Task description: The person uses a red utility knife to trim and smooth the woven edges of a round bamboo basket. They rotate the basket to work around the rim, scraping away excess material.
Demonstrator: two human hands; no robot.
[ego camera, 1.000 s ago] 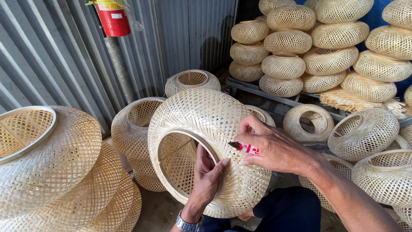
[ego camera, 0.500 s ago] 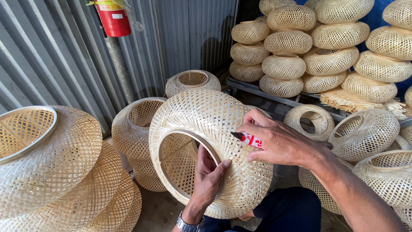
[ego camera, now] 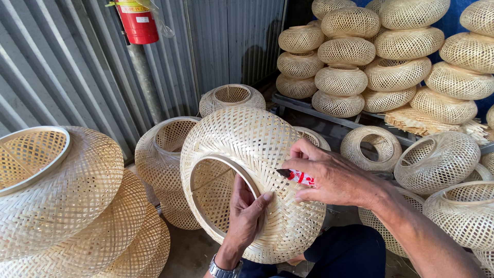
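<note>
A round woven bamboo lampshade (ego camera: 247, 149) rests on my lap with its open ring tilted to the left. My left hand (ego camera: 246, 213) grips the lower rim of that ring, fingers inside, thumb on the outer weave. My right hand (ego camera: 329, 177) lies on the shade's right side and holds a small red and white cutter (ego camera: 297, 176), its dark tip pointing left at the weave just beside the ring. A watch sits on my left wrist.
More woven shades are stacked at the left (ego camera: 62, 195), behind (ego camera: 167, 149) and at the right (ego camera: 437, 159). A metal rack (ego camera: 329, 116) holds piled shades at the back right. A corrugated metal wall (ego camera: 77, 77) carries a red fire extinguisher (ego camera: 136, 20).
My right hand with the cutter has shifted slightly up and left along the weave near the ring. The left hand keeps its grip on the rim.
</note>
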